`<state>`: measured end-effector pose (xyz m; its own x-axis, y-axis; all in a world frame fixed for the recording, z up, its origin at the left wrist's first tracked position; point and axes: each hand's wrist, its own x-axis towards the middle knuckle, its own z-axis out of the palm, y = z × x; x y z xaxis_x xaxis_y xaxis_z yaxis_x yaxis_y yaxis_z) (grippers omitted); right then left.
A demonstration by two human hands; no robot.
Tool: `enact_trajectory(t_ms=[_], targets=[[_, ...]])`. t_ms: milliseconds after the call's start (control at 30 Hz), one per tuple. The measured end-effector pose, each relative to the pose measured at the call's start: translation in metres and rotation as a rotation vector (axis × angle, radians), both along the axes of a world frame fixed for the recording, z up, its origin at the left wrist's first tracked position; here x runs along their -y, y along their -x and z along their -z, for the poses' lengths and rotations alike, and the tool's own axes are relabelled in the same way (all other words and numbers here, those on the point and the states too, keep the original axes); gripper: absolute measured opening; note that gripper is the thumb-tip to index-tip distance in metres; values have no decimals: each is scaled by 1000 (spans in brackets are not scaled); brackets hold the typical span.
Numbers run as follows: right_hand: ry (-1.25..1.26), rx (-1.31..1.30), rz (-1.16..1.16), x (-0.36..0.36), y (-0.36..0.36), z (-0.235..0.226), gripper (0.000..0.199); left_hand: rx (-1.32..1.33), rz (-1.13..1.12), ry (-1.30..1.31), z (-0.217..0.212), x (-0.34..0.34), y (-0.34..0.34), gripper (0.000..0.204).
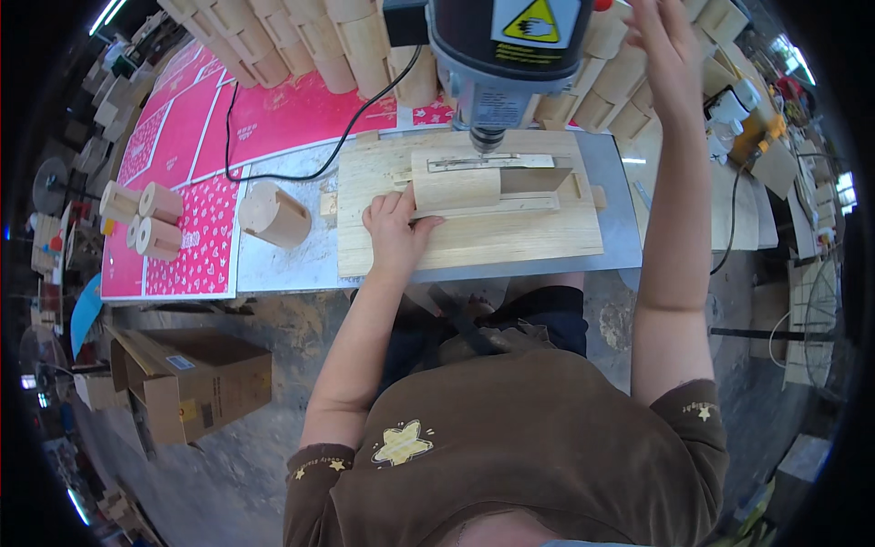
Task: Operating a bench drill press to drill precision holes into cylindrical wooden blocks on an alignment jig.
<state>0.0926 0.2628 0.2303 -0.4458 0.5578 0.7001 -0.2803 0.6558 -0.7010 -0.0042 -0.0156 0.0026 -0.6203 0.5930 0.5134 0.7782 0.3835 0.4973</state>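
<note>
1. Left hand (397, 226) grips the left end of a wooden cylinder (458, 189), lying in a wooden jig (510, 240) beneath the drill chuck (488, 139).
2. Right hand (667, 47) is raised, fingers extended; any contact is unclear.
3. Cylinder looks stiff, light, smooth; its end suits holding.

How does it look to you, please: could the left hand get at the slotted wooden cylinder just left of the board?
Probably yes: nothing tall seems to stand between the left hand and the slotted wooden cylinder, though the hand would have to leave the wooden workpiece it touches.
</note>
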Motion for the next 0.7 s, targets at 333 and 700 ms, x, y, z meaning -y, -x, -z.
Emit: enact_trajectory(t_ms=[333,700], targets=[[-313,231,207,76,-44,4,18,-53,-36,15,-9,-11,2,43],[-461,30,237,90,-57,131,6,-59,-36,50,-1,-8,-5,62]])
